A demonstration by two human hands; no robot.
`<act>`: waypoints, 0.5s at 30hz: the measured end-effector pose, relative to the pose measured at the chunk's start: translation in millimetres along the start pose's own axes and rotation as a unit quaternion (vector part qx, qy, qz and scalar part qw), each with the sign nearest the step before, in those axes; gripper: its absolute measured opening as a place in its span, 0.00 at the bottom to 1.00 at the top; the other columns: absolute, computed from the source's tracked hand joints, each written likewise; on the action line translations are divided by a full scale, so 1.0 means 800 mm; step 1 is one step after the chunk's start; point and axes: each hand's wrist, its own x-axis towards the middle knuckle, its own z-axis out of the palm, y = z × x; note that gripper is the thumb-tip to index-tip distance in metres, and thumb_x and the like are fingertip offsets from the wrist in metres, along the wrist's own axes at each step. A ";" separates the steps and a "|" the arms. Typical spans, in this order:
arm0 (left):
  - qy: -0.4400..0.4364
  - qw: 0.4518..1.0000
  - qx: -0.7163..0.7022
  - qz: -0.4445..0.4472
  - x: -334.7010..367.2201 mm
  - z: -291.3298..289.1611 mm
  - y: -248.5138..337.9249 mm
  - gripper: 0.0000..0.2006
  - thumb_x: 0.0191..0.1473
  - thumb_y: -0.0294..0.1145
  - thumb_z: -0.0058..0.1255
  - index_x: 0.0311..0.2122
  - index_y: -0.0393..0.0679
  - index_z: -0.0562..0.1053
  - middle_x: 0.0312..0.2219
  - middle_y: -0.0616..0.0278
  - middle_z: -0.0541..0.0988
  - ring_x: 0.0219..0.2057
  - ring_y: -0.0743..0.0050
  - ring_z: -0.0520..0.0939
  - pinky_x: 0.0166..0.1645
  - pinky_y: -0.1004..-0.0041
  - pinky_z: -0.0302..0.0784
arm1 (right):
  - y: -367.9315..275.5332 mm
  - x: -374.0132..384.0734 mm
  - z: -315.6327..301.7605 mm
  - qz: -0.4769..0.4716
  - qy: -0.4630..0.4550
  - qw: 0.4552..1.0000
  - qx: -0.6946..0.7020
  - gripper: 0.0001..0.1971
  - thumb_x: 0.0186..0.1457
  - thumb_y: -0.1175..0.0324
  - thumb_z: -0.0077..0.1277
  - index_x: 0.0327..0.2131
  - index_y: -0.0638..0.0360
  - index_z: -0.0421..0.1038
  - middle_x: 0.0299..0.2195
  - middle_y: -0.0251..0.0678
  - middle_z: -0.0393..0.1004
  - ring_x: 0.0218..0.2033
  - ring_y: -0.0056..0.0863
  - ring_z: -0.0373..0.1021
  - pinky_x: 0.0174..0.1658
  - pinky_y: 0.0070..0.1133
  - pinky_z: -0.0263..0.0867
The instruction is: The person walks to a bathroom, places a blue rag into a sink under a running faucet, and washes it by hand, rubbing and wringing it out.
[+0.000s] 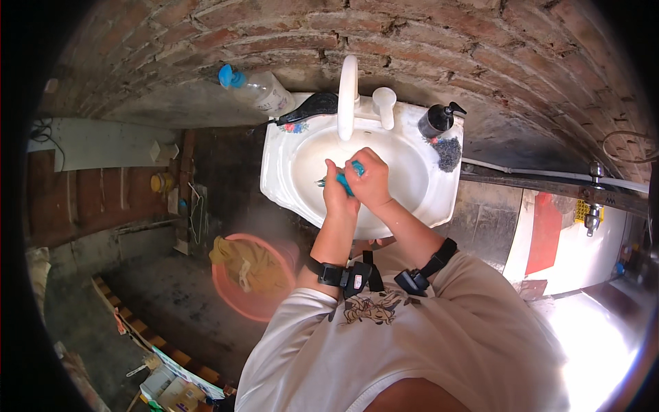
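Both hands work over the bowl of a white washbasin point(288, 175) set against a brick wall point(384, 34). Left hand point(338, 196) curls shut around the lower part of a small blue thing point(345, 182), fingers wrapped, knuckles toward the basin's left rim. Right hand point(371, 180) closes over the top of the same blue thing, thumb side pressed against the left hand; the two hands touch. What the blue thing is cannot be told; only a short blue stretch shows between the hands, and a thin dark point sticks out to the left of the left hand. It sits above the middle of the bowl, just below the spout of the white tap point(349, 96), which rises from the basin's back edge. A white tap handle point(384, 104) stands just right of the spout. At the back right corner: a dark pump bottle point(438, 120), and beside it a dark grey scouring pad point(449, 152). At the back left corner: a black object point(312, 106) lying over the rim. Near it, off the basin, a clear plastic bottle with a blue cap point(257, 89) lies tilted on a ledge. Black straps point(343, 276) circle both forearms. On the floor, left of the basin, an orange-pink tub point(264, 305) holds a yellowish cloth point(244, 264).
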 end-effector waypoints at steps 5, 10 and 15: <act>-0.043 0.992 0.018 -0.120 -0.008 -0.004 -0.003 0.17 0.53 0.50 0.35 0.29 0.45 0.65 0.25 0.65 0.70 0.30 0.74 0.72 0.36 0.73 0.69 | -0.014 0.014 -0.027 -0.247 -0.123 0.955 -0.109 0.07 0.29 0.70 0.51 0.17 0.58 0.64 0.19 0.35 0.61 0.23 0.31 0.61 0.26 0.25 0.59; -0.147 0.977 -0.005 -0.152 0.017 -0.056 -0.009 0.18 0.54 0.50 0.32 0.37 0.45 0.66 0.34 0.61 0.70 0.38 0.71 0.71 0.42 0.71 0.68 | -0.036 0.021 -0.046 -0.386 -0.262 0.882 -0.068 0.11 0.23 0.68 0.52 0.14 0.58 0.60 0.19 0.34 0.59 0.21 0.31 0.60 0.25 0.25 0.58; -0.098 0.975 0.076 -0.183 -0.022 0.022 0.009 0.18 0.53 0.50 0.34 0.31 0.45 0.66 0.28 0.63 0.71 0.32 0.74 0.72 0.38 0.74 0.69 | -0.014 0.020 -0.046 -0.393 -0.264 0.880 -0.039 0.13 0.22 0.66 0.53 0.16 0.58 0.61 0.20 0.34 0.60 0.23 0.31 0.60 0.26 0.24 0.57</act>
